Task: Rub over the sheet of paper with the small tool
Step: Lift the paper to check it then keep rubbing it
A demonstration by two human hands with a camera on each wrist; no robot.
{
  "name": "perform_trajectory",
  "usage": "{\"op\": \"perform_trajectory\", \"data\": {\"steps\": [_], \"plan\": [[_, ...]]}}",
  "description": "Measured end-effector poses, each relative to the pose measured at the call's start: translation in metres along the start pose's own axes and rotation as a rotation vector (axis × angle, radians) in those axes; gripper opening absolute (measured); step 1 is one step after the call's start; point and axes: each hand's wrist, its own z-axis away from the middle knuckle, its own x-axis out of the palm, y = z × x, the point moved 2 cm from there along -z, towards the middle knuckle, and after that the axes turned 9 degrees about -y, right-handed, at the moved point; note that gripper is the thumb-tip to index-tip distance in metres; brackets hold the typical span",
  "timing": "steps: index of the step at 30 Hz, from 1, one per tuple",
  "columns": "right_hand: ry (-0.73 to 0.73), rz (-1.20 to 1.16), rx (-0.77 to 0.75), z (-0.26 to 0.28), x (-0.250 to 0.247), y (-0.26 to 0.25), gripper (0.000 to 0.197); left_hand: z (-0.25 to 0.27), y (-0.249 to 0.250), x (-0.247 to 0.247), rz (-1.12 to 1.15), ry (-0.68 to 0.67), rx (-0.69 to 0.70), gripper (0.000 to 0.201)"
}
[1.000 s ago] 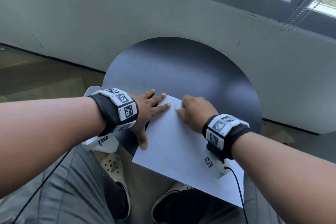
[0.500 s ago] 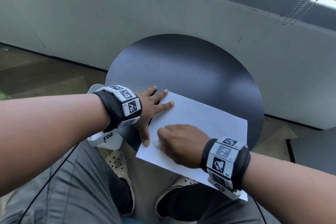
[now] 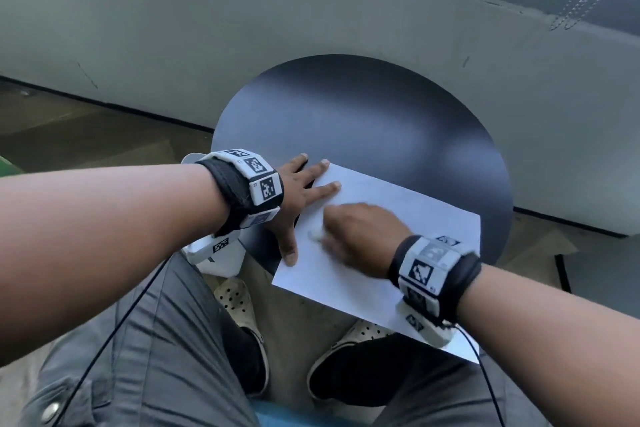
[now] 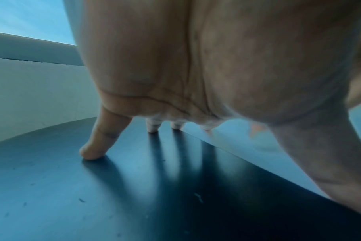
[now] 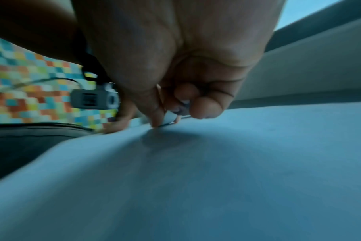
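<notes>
White sheet of paper lies on the worktop; left hand presses it, fingers spread; right hand pinches the small tool, rubbing underway, no marks visible.

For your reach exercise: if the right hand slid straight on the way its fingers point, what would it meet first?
Most likely the left hand's thumb, resting on the sheet of paper just ahead of the right hand; depth is unclear.
</notes>
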Motion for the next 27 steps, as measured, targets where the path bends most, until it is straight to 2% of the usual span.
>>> {"op": "perform_trajectory", "data": {"steps": [2, 3, 5, 7, 9, 10, 13, 14, 15, 17, 19, 21, 23, 25, 26, 27], "plan": [[0.074, -0.034, 0.193, -0.007, -0.011, 0.023, 0.032, 0.0, 0.0, 0.0, 0.008, 0.004, 0.001, 0.144], [0.102, -0.026, 0.208, -0.008, -0.01, 0.025, 0.032, 0.001, 0.0, 0.0, 0.008, 0.004, 0.0, 0.144], [0.089, -0.014, 0.063, 0.0, -0.002, 0.003, 0.024, 0.001, 0.001, -0.001, 0.002, -0.004, -0.002, 0.143], [-0.035, 0.022, -0.162, 0.017, 0.01, -0.023, 0.018, 0.002, 0.003, -0.002, -0.015, -0.012, -0.006, 0.143], [-0.101, 0.047, -0.19, 0.023, 0.01, -0.016, 0.025, 0.002, 0.003, -0.002, -0.015, -0.008, -0.004, 0.143], [-0.069, 0.058, -0.115, 0.018, 0.005, -0.001, 0.028, 0.001, 0.002, -0.002, -0.006, -0.002, 0.0, 0.143], [0.031, -0.037, 0.296, 0.002, -0.019, 0.06, 0.035, -0.001, 0.001, -0.001, -0.002, 0.009, -0.001, 0.144], [0.045, -0.072, 0.374, 0.001, -0.022, 0.07, 0.036, -0.002, 0.001, -0.001, -0.005, 0.007, -0.002, 0.145], [0.054, -0.055, 0.374, 0.002, -0.022, 0.07, 0.034, -0.003, 0.002, -0.002, -0.008, 0.002, -0.004, 0.145], [0.059, 0.008, 0.195, 0.008, -0.014, 0.047, 0.028, -0.006, 0.002, -0.002, -0.016, -0.008, -0.012, 0.147], [-0.026, 0.054, -0.065, 0.021, 0.0, 0.012, 0.03, -0.008, 0.003, -0.003, -0.037, -0.012, -0.017, 0.149], [-0.077, 0.081, -0.151, 0.023, 0.004, 0.007, 0.035, -0.008, 0.004, -0.003, -0.049, -0.013, -0.02, 0.149], [-0.007, 0.096, -0.005, 0.009, -0.005, 0.029, 0.034, -0.006, 0.005, -0.003, -0.051, -0.008, -0.024, 0.148], [0.049, 0.017, 0.274, -0.006, -0.02, 0.059, 0.033, -0.004, 0.005, -0.003, -0.044, -0.002, -0.026, 0.147], [0.064, -0.047, 0.367, -0.011, -0.025, 0.069, 0.032, -0.004, 0.005, -0.003, -0.039, -0.002, -0.027, 0.146], [0.072, -0.078, 0.405, -0.016, -0.026, 0.072, 0.031, -0.004, 0.005, -0.003, -0.038, -0.004, -0.027, 0.146]]}}
